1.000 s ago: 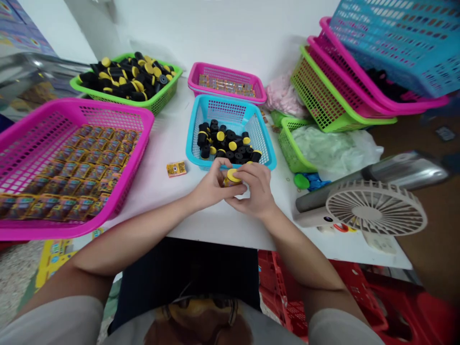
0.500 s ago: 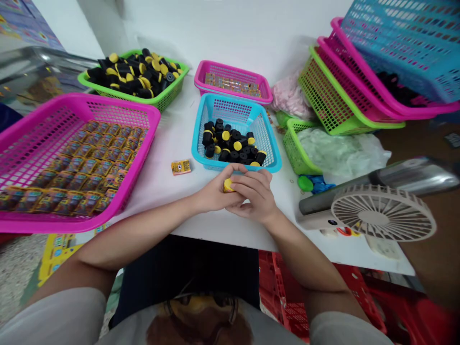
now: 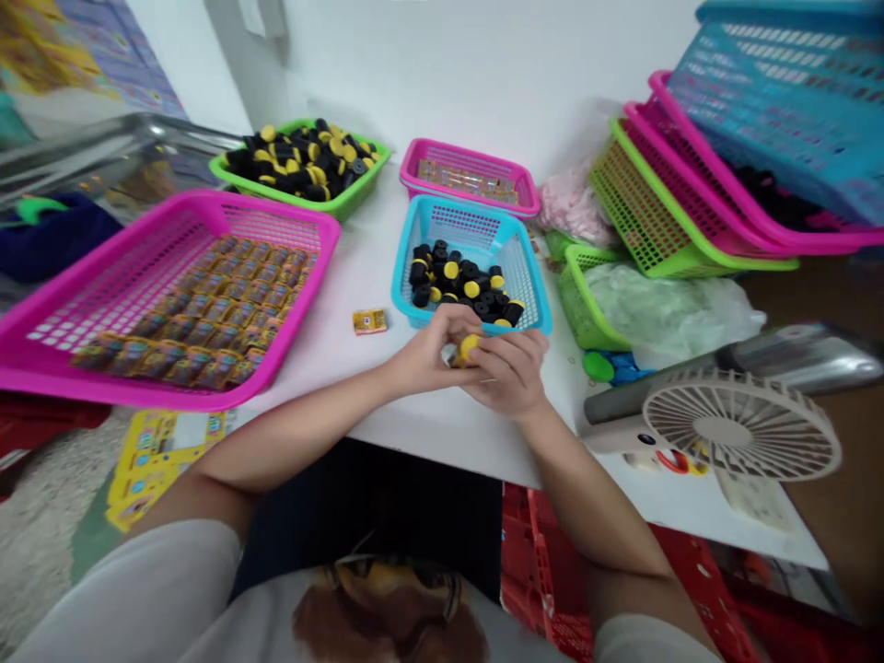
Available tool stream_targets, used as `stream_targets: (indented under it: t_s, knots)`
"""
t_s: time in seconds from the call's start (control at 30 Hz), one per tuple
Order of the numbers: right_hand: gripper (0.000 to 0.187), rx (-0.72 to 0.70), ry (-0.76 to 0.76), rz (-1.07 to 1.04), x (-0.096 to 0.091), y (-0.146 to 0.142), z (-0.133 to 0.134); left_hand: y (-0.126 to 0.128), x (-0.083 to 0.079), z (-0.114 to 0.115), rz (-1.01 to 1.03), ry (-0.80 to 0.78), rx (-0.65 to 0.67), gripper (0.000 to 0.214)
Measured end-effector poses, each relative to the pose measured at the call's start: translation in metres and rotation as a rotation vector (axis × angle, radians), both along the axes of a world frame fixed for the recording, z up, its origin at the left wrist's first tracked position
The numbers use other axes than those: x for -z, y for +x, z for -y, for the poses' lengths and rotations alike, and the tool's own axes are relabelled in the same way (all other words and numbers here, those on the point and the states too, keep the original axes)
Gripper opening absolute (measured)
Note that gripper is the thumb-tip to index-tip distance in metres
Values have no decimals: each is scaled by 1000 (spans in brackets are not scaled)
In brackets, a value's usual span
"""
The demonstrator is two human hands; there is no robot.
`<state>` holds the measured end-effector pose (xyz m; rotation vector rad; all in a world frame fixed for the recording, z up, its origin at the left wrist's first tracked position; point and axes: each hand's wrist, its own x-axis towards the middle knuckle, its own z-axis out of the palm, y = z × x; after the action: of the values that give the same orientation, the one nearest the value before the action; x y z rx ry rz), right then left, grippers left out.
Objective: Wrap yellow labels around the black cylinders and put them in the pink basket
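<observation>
Mid-frame, the left hand [image 3: 426,357] and right hand [image 3: 512,370] are grasping what's probably a yellow-capped canister [image 3: 470,347]; one slack pinch could be dropping it onto the surface [image 3: 407,425].

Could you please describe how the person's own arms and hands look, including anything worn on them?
Both the left hand and the right hand are bare, without visible gloves or watches. The forearms are uncovered below short, plain, pale grey sleeves.
</observation>
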<state>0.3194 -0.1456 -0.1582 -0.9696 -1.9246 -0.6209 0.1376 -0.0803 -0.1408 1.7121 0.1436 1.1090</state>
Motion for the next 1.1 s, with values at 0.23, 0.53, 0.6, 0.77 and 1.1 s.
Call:
stream_targets:
  t_s: [0.23, 0.53, 0.6, 0.77, 1.1]
  knots:
    - [30, -196, 108, 69, -7, 4, 7, -19, -7, 20, -180, -33, 24, 62]
    - [39, -274, 128, 161, -17, -20, 20, -48, -11, 53, -246, 45, -203, 47]
    - [39, -244, 163, 135, -19, -25, 21, -52, -20, 60, -269, 122, -261, 37]
    - [55, -143, 154, 57, -25, -24, 11, -94, -62, 68, -371, 150, -383, 27]
    - [32, 376, -409, 202, -5, 7, -28, -247, -106, -17, -921, -59, -807, 31]
